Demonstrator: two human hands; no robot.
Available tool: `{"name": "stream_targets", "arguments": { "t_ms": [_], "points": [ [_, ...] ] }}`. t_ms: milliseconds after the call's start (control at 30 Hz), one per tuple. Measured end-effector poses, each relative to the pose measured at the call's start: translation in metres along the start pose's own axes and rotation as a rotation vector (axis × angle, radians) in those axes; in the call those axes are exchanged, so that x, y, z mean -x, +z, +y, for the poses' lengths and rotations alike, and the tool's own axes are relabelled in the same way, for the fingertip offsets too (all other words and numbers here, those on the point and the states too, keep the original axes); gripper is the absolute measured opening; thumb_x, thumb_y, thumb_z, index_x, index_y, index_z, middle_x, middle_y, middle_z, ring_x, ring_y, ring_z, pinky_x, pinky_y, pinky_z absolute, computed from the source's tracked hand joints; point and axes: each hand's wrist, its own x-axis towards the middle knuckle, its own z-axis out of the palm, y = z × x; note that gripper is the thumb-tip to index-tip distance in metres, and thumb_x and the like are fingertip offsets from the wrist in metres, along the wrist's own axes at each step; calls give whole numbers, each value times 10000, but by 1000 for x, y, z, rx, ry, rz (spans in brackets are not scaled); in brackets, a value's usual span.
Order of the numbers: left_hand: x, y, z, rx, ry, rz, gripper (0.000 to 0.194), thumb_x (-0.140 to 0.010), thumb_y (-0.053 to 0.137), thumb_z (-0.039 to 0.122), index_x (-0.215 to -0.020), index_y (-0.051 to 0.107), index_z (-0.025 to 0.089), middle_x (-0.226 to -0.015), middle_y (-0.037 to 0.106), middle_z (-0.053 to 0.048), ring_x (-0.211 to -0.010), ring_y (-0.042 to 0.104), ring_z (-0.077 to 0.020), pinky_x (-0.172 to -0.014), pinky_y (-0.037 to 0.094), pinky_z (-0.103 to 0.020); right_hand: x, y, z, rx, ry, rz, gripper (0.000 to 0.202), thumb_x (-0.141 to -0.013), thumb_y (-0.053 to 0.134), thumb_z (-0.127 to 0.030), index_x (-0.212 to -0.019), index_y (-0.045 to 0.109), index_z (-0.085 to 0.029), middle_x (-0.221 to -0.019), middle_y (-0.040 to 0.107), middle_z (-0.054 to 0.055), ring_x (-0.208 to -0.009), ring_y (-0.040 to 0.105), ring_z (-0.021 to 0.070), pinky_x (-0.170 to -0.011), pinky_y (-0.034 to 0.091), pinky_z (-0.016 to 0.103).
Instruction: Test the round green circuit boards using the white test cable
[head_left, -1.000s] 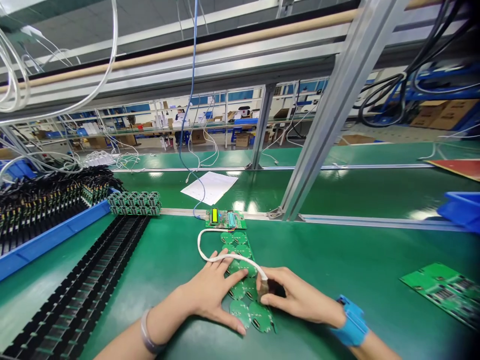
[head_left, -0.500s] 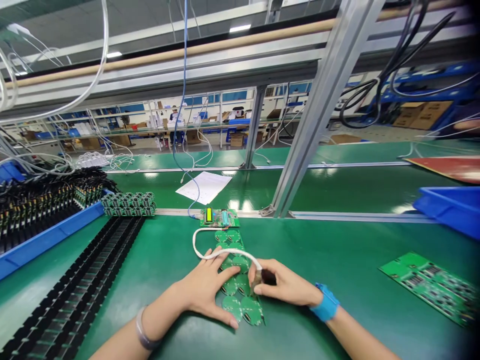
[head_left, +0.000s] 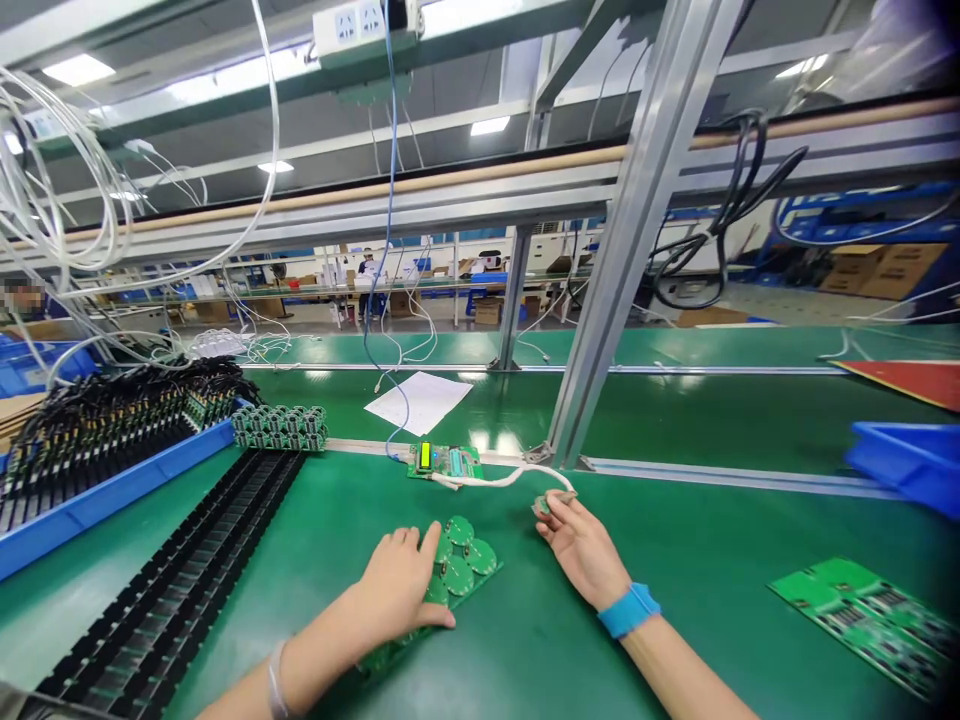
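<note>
My left hand (head_left: 401, 580) is closed on a green panel of round circuit boards (head_left: 459, 574), its fingers and thumb hiding much of the middle. The panel lies slanted on the green bench top. To the right, my right hand (head_left: 581, 545) pinches a small test probe (head_left: 553, 502) at the end of a thick white cable (head_left: 495, 481). The probe is raised away from the panel. That cable runs to a green circuit board with a lit yellow-green display (head_left: 425, 456), which sits at the aluminium rail. A blue wire also reaches this board.
Black slotted rails (head_left: 202, 560) run along the left, beside a blue bin (head_left: 120, 490) of cabled boards. A stack of small boards (head_left: 279, 428) stands behind. Right are a larger circuit board (head_left: 862, 615) and a blue tray (head_left: 907, 465). An aluminium post (head_left: 622, 260) rises ahead.
The panel has turned slantwise and shifted down-left with my left hand, which now grips it. My right hand has lifted the probe off the panel and moved right. The view has tilted up.
</note>
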Motion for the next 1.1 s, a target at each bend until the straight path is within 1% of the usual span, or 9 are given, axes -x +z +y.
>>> {"name": "stream_targets", "arguments": {
  "t_ms": [100, 233, 300, 400, 567, 700, 800, 900, 1100],
  "points": [
    [3, 0, 12, -26, -56, -30, 1089, -590, 869, 496, -1396, 305, 29, -1104, 559, -274, -1031, 550, -465, -863, 435, -586, 1, 0, 0, 6, -4, -11, 336, -621, 825, -378, -827, 610, -221, -711, 644, -30, -645, 638, 159, -529, 507, 257],
    [18, -13, 9, 20, -99, -69, 1095, -514, 909, 467, -1375, 356, 78, -1233, 481, -242, -974, 608, -387, -781, 523, -439, 0, -3, 1, -70, 77, 23, 351, -559, 861, -325, -810, 642, -216, -718, 666, -38, -652, 641, 135, -536, 517, 219],
    [29, -23, -1, 53, -113, -89, 952, -585, 893, 409, -1354, 414, 120, -1177, 547, -181, -902, 647, -327, -710, 539, -362, -2, -5, 2, -113, 133, 43, 354, -524, 871, -297, -791, 656, -208, -720, 665, -39, -656, 637, 119, -540, 521, 192],
    [43, -42, -19, 92, -112, -92, 571, -713, 832, 322, -1210, 583, 190, -956, 673, -59, -879, 666, -265, -685, 518, -278, -5, -6, 4, -104, 170, 49, 324, -520, 851, -277, -775, 666, -206, -722, 656, -34, -663, 639, 122, -535, 532, 185],
    [60, -89, -52, 65, -142, 48, 219, -767, 754, 176, -971, 690, 226, -796, 703, 23, -752, 661, -195, -678, 474, -251, -8, -7, 6, -49, 174, 46, 253, -545, 812, -281, -743, 672, -212, -755, 635, -15, -665, 635, 135, -528, 556, 196],
    [76, -118, -79, -26, -149, 211, 201, -836, 567, 83, -905, 699, 218, -931, 714, -22, -941, 608, -238, -848, 438, -342, -11, -6, 8, -84, 193, 91, 259, -496, 822, -261, -701, 670, -214, -765, 616, -12, -640, 613, 128, -476, 548, 181],
    [87, -117, -97, -44, -39, 187, 287, -814, 507, 43, -853, 700, 251, -1077, 697, 36, -956, 608, -196, -876, 433, -313, -12, -5, 9, -101, 221, 99, 298, -458, 847, -258, -696, 675, -213, -781, 610, -16, -655, 606, 124, -475, 552, 172],
    [93, -100, -109, -55, 40, 117, 293, -743, 507, 13, -744, 689, 243, -1091, 696, 65, -875, 645, -174, -819, 461, -284, -11, -6, 10, -94, 224, 86, 343, -439, 866, -261, -731, 693, -215, -792, 608, -13, -676, 610, 128, -490, 559, 170],
    [93, -76, -110, -73, 38, 46, 285, -764, 539, 18, -839, 686, 249, -1022, 702, 52, -928, 661, -156, -797, 468, -224, -11, -8, 10, -62, 200, 60, 367, -429, 892, -301, -732, 704, -214, -789, 595, -8, -671, 609, 134, -491, 562, 182]
  ]
}}
